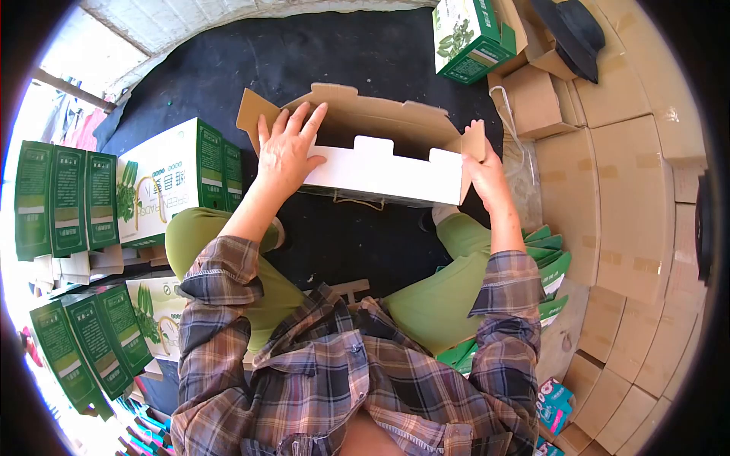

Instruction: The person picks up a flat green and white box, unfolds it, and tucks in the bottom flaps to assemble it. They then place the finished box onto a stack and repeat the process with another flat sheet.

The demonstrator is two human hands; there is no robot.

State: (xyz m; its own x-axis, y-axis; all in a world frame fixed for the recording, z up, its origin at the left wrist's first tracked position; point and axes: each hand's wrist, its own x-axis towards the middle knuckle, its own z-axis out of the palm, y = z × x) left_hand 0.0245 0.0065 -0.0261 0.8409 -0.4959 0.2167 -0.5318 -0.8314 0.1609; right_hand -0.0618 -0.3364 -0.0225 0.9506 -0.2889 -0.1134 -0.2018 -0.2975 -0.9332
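Holding a half-folded box [388,173] low between the knees, just above the black mat [365,53]: white outside, brown inside, with top flaps up and a notched near wall. Pressing the left hand [287,152] flat against the left end, fingers spread wide and clamped on nothing. Gripping the right end flap with the right hand [483,173], fingers seemingly curled together round the edge, though partly hidden.

Probably light and empty, stiff across the panels yet floppy at the creases, so likely to twist or spring open if taken by one flap. Best held at both ends, near the folded corners, not by the thin tabs. Easy to dent, hardly slippery.

Just beside the left knee, printed boxes [171,178] and a row of green packs [65,197]. Under the right leg, flat green blanks [549,258]. Further right, stacked brown cartons [623,205]. Up top, another green box [465,38] and a black hat [574,26].
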